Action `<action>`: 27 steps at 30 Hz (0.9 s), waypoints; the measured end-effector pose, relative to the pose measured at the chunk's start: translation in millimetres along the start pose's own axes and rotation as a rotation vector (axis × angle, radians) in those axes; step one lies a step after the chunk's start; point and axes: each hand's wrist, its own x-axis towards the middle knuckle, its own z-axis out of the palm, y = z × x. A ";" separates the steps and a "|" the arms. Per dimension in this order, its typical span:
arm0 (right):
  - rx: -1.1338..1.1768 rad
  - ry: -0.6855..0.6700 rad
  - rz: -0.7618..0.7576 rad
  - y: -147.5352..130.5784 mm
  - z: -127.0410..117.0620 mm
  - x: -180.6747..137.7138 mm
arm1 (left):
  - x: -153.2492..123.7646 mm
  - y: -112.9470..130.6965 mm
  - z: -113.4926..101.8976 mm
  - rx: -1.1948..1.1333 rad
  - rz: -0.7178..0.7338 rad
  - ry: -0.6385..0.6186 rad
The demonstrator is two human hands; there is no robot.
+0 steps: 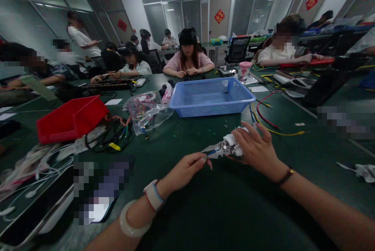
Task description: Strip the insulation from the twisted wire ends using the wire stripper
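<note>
My right hand (258, 145) is wrapped round the handles of a wire stripper (224, 148), whose metal jaws point left and stand apart. White wrapping (230, 139) shows about its handles. My left hand (190, 167) pinches at the jaw tips, with thumb and index finger together. A thin blue piece (213, 152), which looks like wire, lies between the jaws and leads toward these fingers. Its far end is too small to make out. Both hands are just above the green table (181, 212). Some thin reddish strands (236, 159) show under the right hand.
A blue mesh basket (212, 108) stands ahead, with a clear bag of wires (146, 112) to its left. Farther left are a red bin (73, 120), black cables (102, 141) and phones. Yellow and red cables (271, 126) lie at right. Several people sit around the tables.
</note>
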 end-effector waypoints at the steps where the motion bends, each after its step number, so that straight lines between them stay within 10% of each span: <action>1: 0.010 0.020 -0.017 1.2 1.1 0.4 | -0.1 0.1 0.1 0.007 -0.004 -0.002; 27: 0.138 -0.132 -0.024 8.7 11.1 2.1 | 0.1 0.4 1.6 -0.098 -0.028 -0.046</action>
